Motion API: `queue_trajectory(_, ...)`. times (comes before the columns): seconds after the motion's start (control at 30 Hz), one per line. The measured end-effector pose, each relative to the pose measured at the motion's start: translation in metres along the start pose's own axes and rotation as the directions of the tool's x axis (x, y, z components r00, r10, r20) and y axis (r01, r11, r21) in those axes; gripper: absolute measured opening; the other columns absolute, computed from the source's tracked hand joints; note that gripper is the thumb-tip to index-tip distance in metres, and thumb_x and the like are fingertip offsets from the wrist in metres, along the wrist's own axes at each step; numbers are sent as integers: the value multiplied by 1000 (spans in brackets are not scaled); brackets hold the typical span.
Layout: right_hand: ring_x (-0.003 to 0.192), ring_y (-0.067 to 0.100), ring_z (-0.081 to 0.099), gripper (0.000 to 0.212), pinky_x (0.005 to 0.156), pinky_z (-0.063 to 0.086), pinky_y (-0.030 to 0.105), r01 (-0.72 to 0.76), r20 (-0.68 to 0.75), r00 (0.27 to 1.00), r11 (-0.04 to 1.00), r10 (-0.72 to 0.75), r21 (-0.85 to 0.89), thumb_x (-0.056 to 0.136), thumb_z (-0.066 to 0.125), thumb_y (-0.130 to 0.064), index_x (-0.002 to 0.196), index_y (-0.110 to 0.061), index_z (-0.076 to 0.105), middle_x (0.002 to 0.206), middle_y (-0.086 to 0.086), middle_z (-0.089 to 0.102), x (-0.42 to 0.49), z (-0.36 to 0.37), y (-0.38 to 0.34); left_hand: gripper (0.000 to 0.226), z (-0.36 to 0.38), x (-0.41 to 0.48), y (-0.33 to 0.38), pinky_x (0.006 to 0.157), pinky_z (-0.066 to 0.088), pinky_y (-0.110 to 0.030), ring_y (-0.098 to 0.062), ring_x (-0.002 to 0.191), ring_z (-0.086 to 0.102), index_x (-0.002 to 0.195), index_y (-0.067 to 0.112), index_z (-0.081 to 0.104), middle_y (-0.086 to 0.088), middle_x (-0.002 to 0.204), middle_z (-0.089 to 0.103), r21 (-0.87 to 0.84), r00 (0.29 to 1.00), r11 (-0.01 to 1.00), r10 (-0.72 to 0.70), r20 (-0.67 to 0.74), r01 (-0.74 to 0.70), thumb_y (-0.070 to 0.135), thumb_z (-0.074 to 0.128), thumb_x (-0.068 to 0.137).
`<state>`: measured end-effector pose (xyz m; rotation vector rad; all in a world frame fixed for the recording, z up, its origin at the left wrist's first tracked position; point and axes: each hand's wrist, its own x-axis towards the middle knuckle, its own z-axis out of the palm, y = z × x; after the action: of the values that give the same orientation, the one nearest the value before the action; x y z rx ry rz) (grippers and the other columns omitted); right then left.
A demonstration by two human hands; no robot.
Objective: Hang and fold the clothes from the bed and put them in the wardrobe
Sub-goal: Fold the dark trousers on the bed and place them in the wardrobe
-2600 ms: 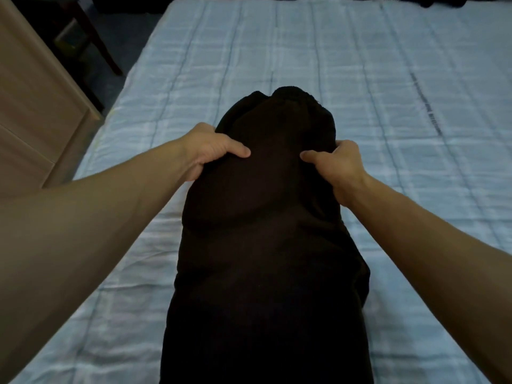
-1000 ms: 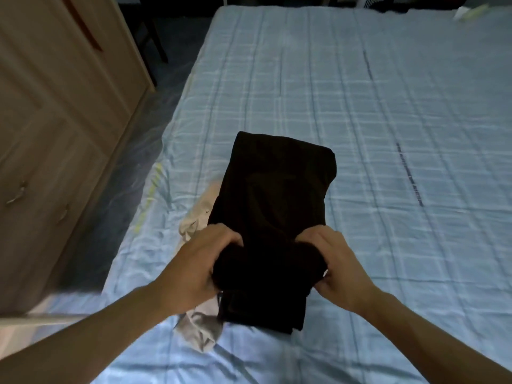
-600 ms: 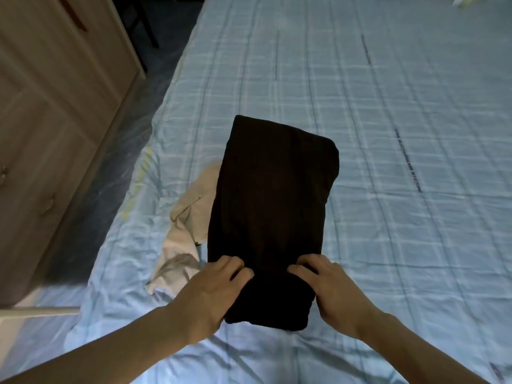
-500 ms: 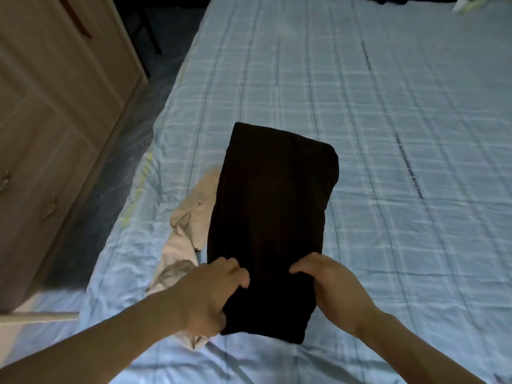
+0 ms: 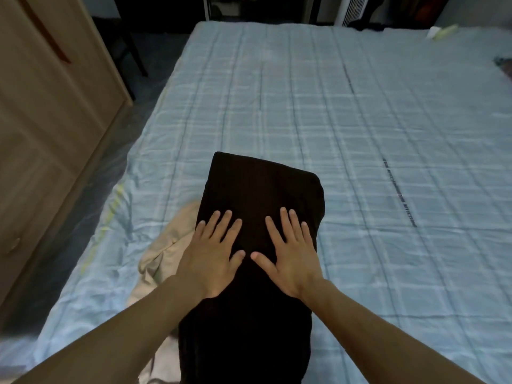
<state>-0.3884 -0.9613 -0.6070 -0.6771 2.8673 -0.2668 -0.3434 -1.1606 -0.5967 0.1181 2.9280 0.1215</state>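
Note:
A dark, folded garment (image 5: 263,189) lies as a long rectangle on the light-blue checked bed (image 5: 360,128), near its left side. My left hand (image 5: 212,253) and my right hand (image 5: 291,253) rest flat on top of it, side by side, fingers spread and palms down, holding nothing. A beige garment (image 5: 163,253) lies crumpled on the bed, partly under the dark one's left edge. The wooden wardrobe (image 5: 47,106) stands to the left of the bed with its doors closed.
A narrow strip of dark floor (image 5: 83,217) runs between wardrobe and bed. A small pale object (image 5: 440,31) lies at the bed's far right corner. Dark furniture legs (image 5: 133,51) stand beyond the wardrobe.
Both hands let go of the dark garment's near edge and now lie flat and spread on top of it. The garment reaches nearer to me than before.

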Motion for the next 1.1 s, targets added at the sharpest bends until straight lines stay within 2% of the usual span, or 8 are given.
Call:
queue_trajectory(0.23, 146, 20, -29, 101, 117, -17, 40, -18, 103, 995, 997, 10, 77, 73, 3, -90, 155, -33, -9, 162, 3, -22, 21, 5, 3, 77, 14, 19, -8, 121, -12, -44, -17, 147, -28, 153, 34, -19, 6, 160, -29, -47, 990, 998, -27, 136, 33, 66, -8, 84)
queue_trajectory(0.3, 150, 22, -19, 100, 122, -8, 42, -2, 112, 994, 992, -12, 127, 75, 7, -89, 157, -30, 2, 164, 6, -11, 22, -4, 5, 76, 4, 20, -7, 123, 2, -46, -22, 153, -3, 158, 32, 6, 1, 166, -3, -36, 998, 999, -6, 61, 8, 67, 5, 91)
queue_trajectory(0.37, 151, 24, 5, 83, 122, 16, 45, 21, 6, 1000, 980, -23, 199, 89, 24, -77, 153, -24, 25, 162, 8, 13, 25, -16, 9, 66, -10, 25, -8, 116, 30, -43, -22, 139, 39, 148, 25, 42, -2, 152, 42, -48, 995, 999, -2, -100, -3, 62, 21, 97)
queue_trajectory(0.47, 147, 23, 21, 58, 117, 30, 44, 82, -252, 967, 983, -39, 165, 96, 45, -48, 145, -16, 42, 155, 8, 29, 43, -30, 17, 52, -29, 51, -14, 101, 43, -38, -21, 122, 52, 134, 19, 53, 0, 134, 54, -110, 952, 994, -22, -305, -12, 51, 32, 98)
queue_trajectory(0.6, 152, 25, -5, 67, 122, 0, 43, 71, -203, 978, 995, -54, 76, 98, 32, -53, 155, -21, 21, 164, 10, 4, 83, -36, 29, 61, -36, 94, -15, 119, 26, -44, -24, 149, 24, 151, 17, 37, -6, 160, 29, -64, 956, 998, -5, -293, -14, 47, 32, 98)
queue_trajectory(0.77, 148, 26, -23, 75, 120, -12, 48, 33, -28, 999, 999, -33, -12, 93, 15, -68, 155, -32, -8, 163, 8, -18, 116, -16, 48, 76, -23, 138, -23, 123, -7, -44, -20, 151, -18, 158, 28, -4, 0, 165, -14, 25, 995, 999, -44, -95, 47, 60, 0, 89)
queue_trajectory(0.9, 146, 24, -28, 77, 119, -15, 47, 27, 61, 998, 1000, -28, 10, 88, 1, -72, 154, -35, -14, 161, 5, -24, 132, 4, 53, 80, 0, 158, -38, 123, -9, -43, -16, 149, -25, 155, 33, -17, 5, 163, -24, -8, 995, 997, -78, 61, 79, 66, -9, 82)
queue_trajectory(1.1, 146, 23, -29, 82, 118, -17, 46, 24, 159, 987, 1000, -25, 13, 82, -5, -73, 154, -34, -14, 161, 5, -23, 145, 3, 55, 68, -3, 169, -38, 123, -8, -42, -15, 149, -23, 155, 33, -16, 6, 163, -23, -30, 982, 995, -88, 165, 94, 58, 17, 101)
